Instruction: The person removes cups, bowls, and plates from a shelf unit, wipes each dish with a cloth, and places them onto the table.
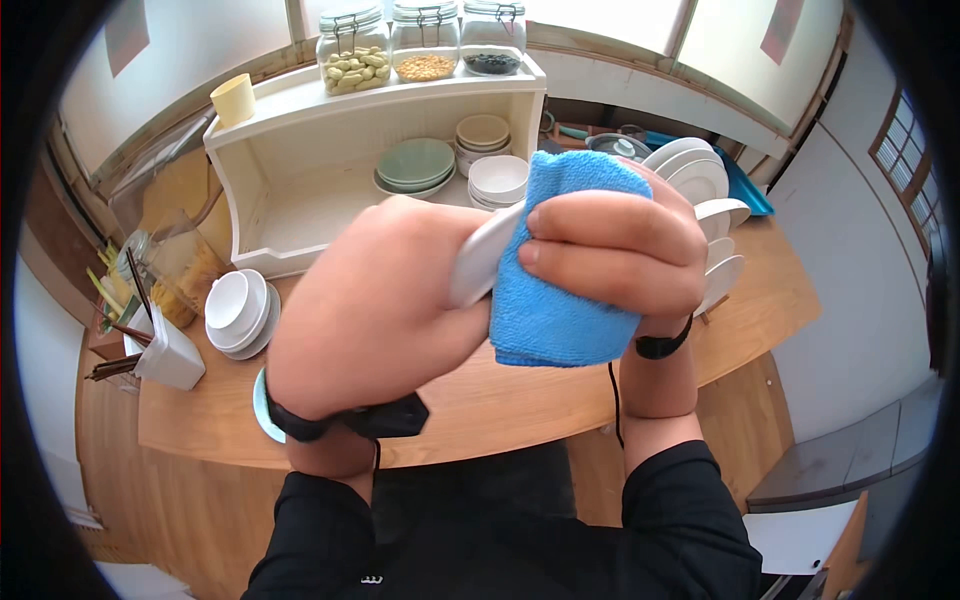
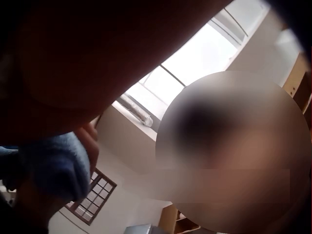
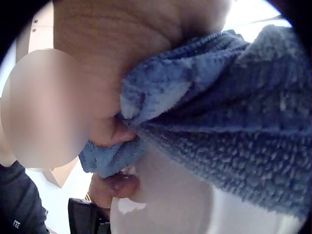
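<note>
Raised over the table, my left hand [image 1: 370,290] grips a white plate [image 1: 484,258] that is seen nearly edge-on. My right hand [image 1: 630,240] holds a folded blue cloth [image 1: 565,305] around the plate's right side, two fingers curled over the front of the cloth. In the right wrist view the bunched cloth [image 3: 234,131] lies against the plate's smooth white surface [image 3: 165,195]. A left-hand fingertip [image 3: 122,185] shows at the plate's edge there. The cloth hides much of the plate. The left wrist view is dark, with part of the cloth [image 2: 58,165] at lower left.
A white shelf [image 1: 300,210] with stacked bowls and a green plate [image 1: 415,162] stands behind; three glass jars [image 1: 425,45] and a yellow cup [image 1: 233,100] sit on top. White dishes [image 1: 240,310] and a chopstick holder [image 1: 170,350] are left. Plates [image 1: 695,175] stand upright at right.
</note>
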Tool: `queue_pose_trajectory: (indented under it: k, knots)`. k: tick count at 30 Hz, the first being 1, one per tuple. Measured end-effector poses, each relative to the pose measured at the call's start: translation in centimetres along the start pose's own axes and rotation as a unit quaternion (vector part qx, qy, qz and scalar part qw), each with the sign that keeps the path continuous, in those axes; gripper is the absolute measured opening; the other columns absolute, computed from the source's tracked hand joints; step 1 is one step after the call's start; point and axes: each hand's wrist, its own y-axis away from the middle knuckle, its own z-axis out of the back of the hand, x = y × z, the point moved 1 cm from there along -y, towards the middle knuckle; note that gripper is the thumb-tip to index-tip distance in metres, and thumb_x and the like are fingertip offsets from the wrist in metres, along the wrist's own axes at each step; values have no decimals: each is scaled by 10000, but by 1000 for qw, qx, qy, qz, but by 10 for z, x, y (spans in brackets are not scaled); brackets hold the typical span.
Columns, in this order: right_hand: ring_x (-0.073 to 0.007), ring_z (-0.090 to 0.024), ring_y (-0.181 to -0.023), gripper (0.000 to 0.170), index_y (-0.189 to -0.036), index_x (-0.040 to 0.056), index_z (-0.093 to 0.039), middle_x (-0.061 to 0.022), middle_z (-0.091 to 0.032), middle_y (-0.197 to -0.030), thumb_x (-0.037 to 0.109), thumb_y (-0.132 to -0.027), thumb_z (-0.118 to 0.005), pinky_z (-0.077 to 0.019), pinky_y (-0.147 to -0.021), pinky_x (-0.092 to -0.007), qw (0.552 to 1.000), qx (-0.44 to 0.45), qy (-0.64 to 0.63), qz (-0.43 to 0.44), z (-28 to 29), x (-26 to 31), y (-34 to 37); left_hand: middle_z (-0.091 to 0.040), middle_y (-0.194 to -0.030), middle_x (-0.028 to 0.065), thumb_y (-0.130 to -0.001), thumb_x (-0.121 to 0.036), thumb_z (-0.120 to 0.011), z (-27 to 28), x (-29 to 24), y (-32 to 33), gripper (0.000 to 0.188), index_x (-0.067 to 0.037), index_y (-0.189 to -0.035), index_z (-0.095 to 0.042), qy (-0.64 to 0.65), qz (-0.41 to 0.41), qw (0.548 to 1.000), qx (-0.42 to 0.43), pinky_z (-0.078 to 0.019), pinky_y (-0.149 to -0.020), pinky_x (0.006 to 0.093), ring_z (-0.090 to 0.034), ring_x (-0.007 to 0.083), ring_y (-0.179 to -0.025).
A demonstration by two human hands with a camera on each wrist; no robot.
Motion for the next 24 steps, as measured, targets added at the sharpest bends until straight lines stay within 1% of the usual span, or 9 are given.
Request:
queue_pose_trajectory:
  k: [6, 9, 11, 14, 16, 18, 19, 23, 24]
  knots:
    - [-270, -727, -798, 339, -947, 109, -781, -54, -717, -1025, 239, -641, -846, -586, -676, -389, 999, 5, 44, 23, 0, 9, 1, -687, -822, 265, -843, -73, -668, -17, -3, -3, 84, -11, -895, -692, -129, -48, 988, -69, -565, -720, 521, -671, 489, -797]
    - [-231, -753, -955, 243, -996, 112, -803, -90, -772, -1079, 225, -795, -878, -609, -816, -385, 991, -70, 71, -83, 1, 10, 7, -689, -805, 253, -847, -78, -682, -13, -4, -7, 97, -8, -910, -708, -117, -53, 989, -76, -558, -698, 503, -678, 474, -776]
    - [-244, -740, -980, 272, -1048, 68, -777, -121, -760, -1096, 183, -826, -884, -576, -867, -357, 984, -108, 88, -107, 5, -5, 12, -732, -783, 197, -860, -151, -812, -14, -9, -6, 235, 28, -1005, -763, -41, -40, 986, -159, -553, -661, 371, -739, 294, -683]
    - [-191, -711, -963, 263, -1105, -13, -744, -125, -743, -1129, 16, -845, -772, -570, -850, -323, 964, -165, 19, -209, -1, -25, 22, -751, -780, 159, -871, -140, -828, -13, -11, -6, 255, 34, -1053, -787, -86, -89, 967, -225, -547, -655, 331, -737, 182, -700]
    - [-146, -702, -957, 273, -1117, -36, -735, -109, -739, -1152, -30, -845, -717, -578, -786, -278, 911, -195, -93, -351, -6, -23, 30, -787, -824, 130, -881, -144, -854, -13, -14, -5, 264, 35, -1066, -800, -78, -63, 966, -236, -566, -689, 326, -749, 181, -730]
    - [-154, -713, -975, 300, -1111, -26, -748, -107, -756, -1122, -36, -812, -738, -579, -836, -292, 892, -209, -126, -380, -13, -19, 28, -804, -874, 94, -892, -156, -881, -14, -7, -10, 266, 44, -1049, -801, 9, -138, 926, -351, -583, -727, 329, -747, 179, -755]
    - [-161, -723, -992, 327, -1105, -15, -762, -104, -773, -1093, -43, -779, -759, -579, -886, -306, 870, -221, -160, -411, -19, -18, 28, -803, -1027, 93, -907, -163, -893, -15, -9, -7, 349, 52, -1153, -769, 28, -100, 920, -379, -592, -828, 336, -751, 177, -880]
    - [-177, -709, -1024, 291, -1126, -8, -743, -115, -756, -1133, -15, -835, -766, -560, -939, -319, 932, -159, -111, -307, -38, -10, 24, -715, -1287, 133, -942, -114, -847, -13, 0, -19, 523, 46, -1387, -623, 225, -152, 845, -461, -555, -1003, 341, -701, 185, -1150]
    - [-280, -755, -958, 360, -1077, 13, -771, -132, -773, -1073, -6, -721, -819, -592, -873, -373, 938, -155, -116, -287, -41, -8, 20, -715, -1287, 133, -942, -114, -847, -10, 3, -22, 523, 46, -1387, -623, 218, -153, 845, -463, -555, -1003, 341, -701, 185, -1150]
